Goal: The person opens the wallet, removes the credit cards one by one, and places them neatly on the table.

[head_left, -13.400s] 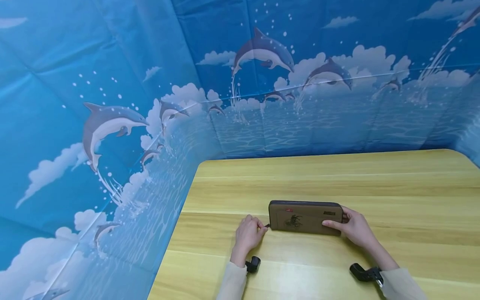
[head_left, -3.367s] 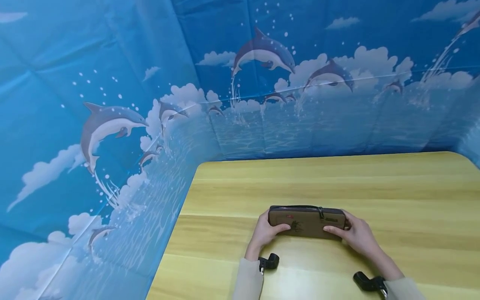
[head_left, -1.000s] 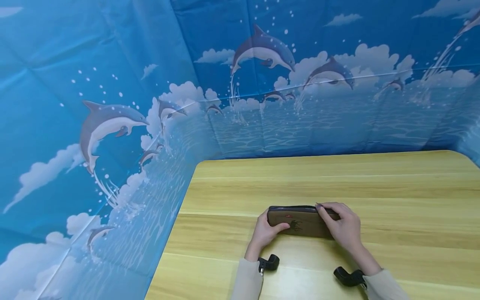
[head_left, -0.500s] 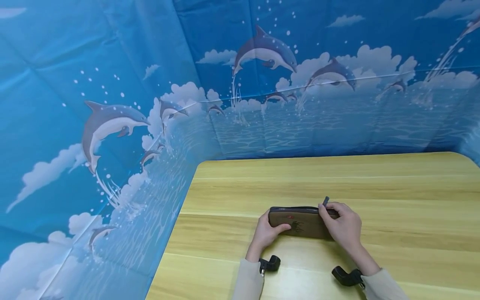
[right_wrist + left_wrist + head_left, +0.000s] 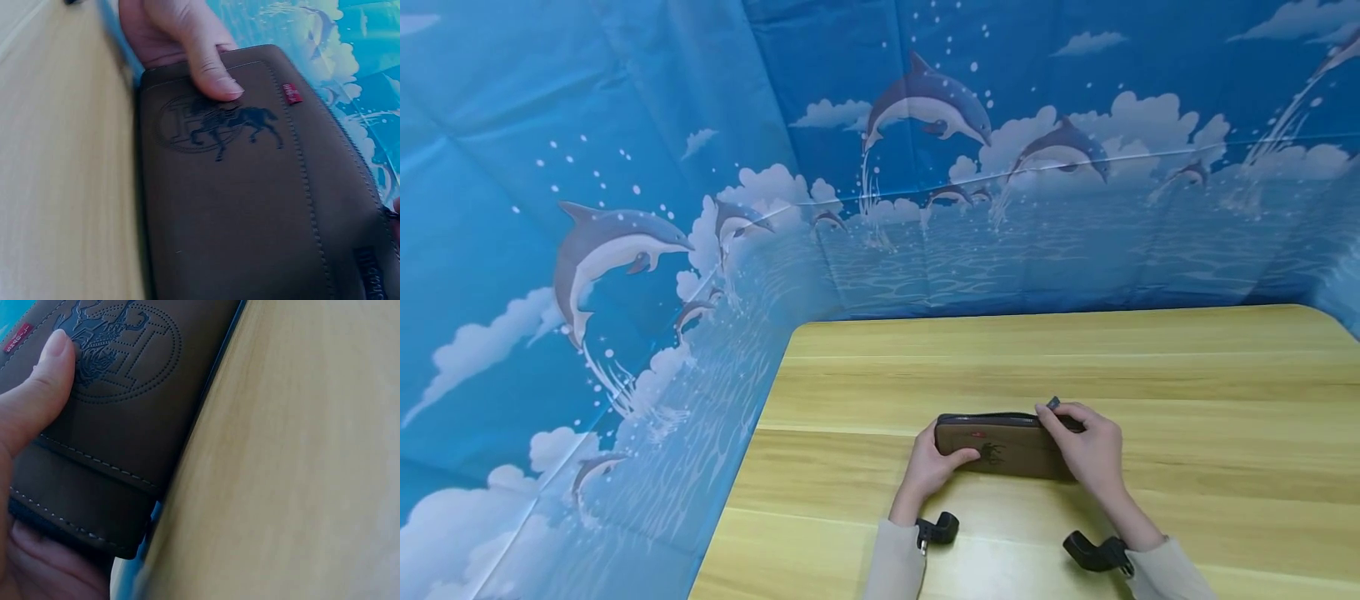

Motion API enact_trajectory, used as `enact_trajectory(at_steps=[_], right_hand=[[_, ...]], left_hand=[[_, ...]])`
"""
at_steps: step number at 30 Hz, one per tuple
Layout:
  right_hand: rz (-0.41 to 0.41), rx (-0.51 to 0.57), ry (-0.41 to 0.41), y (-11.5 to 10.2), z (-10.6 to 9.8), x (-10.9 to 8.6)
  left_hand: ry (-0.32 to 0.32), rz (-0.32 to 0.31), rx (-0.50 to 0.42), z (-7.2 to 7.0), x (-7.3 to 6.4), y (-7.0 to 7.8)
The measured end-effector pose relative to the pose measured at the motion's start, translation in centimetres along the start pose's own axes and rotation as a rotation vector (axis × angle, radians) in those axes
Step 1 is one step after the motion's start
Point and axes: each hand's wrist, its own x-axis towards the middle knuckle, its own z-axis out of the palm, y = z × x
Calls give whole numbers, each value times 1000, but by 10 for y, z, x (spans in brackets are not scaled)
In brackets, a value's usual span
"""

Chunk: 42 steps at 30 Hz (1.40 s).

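Observation:
A brown zip-around wallet [image 5: 1018, 454] stands on its long edge on the table, zip side up. An embossed horse and a small red tag mark its face in both wrist views. My left hand [image 5: 927, 467] grips its left end, with the thumb [image 5: 47, 381] lying on the face by the horse. At the top right, my right hand [image 5: 1093, 450] pinches the dark zipper pull [image 5: 1053, 402] between thumb and fingers. Zipper teeth show along the top to the left of that hand. The wallet's right end is mostly hidden behind the right hand.
The wood-grain table [image 5: 1217, 417] extends all around the wallet. Blue dolphin-printed sheeting [image 5: 880, 267] hangs along its back and left edges. A black wrist camera [image 5: 940, 528] sits on the left wrist and another camera [image 5: 1093, 552] on the right.
Earlier my left hand pinched the pull at the wallet's left end; later both hands gripped the ends. My right hand then took the pull, and over the last second moved slightly right.

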Motion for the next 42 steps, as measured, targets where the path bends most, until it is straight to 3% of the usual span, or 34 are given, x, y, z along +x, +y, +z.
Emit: enact_trajectory(at_steps=[3, 6, 14, 19, 23, 29, 38, 42], right_hand=[[78, -4, -73, -1, -5, 1], [101, -26, -144, -2, -11, 4], [-95, -162, -172, -8, -24, 13], [-125, -192, -253, -10, -32, 18], [-112, -201, -313, -11, -38, 21], [-71, -219, -334, -12, -42, 22], [43, -194, -341, -3, -52, 21], [95, -192, -330, 4, -58, 19]], left_hand=[[-1, 3, -2, 0, 0, 0], [2, 1, 2, -1, 0, 0], [12, -11, 37, -1, 0, 0], [8, 18, 40, 0, -3, 13], [-2, 24, 15, 1, -5, 30], [-3, 0, 3, 2, -6, 34], [12, 6, 6, 0, -5, 31], [10, 2, 10, 0, -2, 12]])
